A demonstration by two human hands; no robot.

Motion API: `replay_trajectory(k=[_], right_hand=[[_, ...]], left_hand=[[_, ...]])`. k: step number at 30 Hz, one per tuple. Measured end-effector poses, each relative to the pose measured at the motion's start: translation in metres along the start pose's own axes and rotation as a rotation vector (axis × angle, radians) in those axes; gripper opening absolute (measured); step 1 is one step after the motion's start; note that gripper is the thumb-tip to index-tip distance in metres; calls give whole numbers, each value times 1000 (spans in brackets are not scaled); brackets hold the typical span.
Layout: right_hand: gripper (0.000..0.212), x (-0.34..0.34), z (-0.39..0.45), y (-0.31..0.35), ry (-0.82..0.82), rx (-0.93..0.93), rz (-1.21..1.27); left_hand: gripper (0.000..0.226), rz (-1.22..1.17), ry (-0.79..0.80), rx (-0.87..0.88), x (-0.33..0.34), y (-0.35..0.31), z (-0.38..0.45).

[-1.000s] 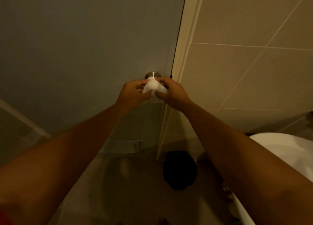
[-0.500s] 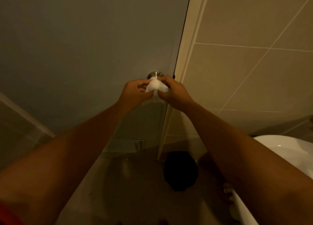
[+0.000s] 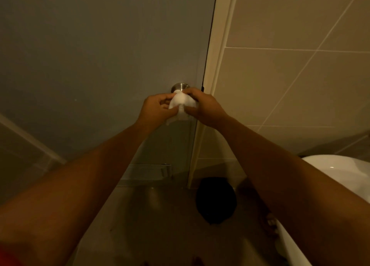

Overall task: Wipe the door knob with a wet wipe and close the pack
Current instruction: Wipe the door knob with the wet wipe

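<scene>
A round metal door knob (image 3: 179, 86) sits on the grey door (image 3: 100, 65), near its right edge. Just below and in front of the knob, a white wet wipe (image 3: 181, 103) is bunched between both hands. My left hand (image 3: 155, 109) pinches its left side and my right hand (image 3: 204, 107) grips its right side. The top of the wipe touches or overlaps the knob's lower part, which is hidden. The wipe pack is not in view.
A pale door frame (image 3: 218, 69) and beige tiled wall (image 3: 290, 75) stand to the right. A white basin (image 3: 340, 175) is at the lower right. A dark round object (image 3: 216, 199) lies on the floor below the frame.
The wipe has spread out and hangs lower between my hands. Both hands stay at the knob with little shift.
</scene>
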State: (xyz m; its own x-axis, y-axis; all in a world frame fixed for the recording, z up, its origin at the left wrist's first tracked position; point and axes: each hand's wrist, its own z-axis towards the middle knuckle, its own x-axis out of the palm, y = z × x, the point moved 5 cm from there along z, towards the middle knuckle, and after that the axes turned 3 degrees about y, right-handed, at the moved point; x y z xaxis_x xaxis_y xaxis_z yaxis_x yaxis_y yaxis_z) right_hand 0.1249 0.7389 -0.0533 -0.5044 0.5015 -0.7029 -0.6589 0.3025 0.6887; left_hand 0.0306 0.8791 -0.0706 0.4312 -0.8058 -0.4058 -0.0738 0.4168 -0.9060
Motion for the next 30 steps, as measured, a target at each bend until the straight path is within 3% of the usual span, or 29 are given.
replay_trajectory(k=[5,9,16,21,25,30], right_hand=[[47,17,-12,-8,-158,-1,176],[43,14,-10,-6,-123,38,204],[49,-14,6,10,-36,25,-90],[47,-3,-7,1,-105,162,280],[35,6,-15,-9,-152,325,631],[35,11,-19,-10,-254,329,677]], left_hand=[[55,50,24,24,-7,-15,3],[51,48,70,22,-13,-14,2],[51,24,38,-1,-1,-11,-2],[50,-170,92,-123,-2,-5,-6],[27,-435,36,-307,-2,0,-8],[41,-387,12,-272,3,1,-11]])
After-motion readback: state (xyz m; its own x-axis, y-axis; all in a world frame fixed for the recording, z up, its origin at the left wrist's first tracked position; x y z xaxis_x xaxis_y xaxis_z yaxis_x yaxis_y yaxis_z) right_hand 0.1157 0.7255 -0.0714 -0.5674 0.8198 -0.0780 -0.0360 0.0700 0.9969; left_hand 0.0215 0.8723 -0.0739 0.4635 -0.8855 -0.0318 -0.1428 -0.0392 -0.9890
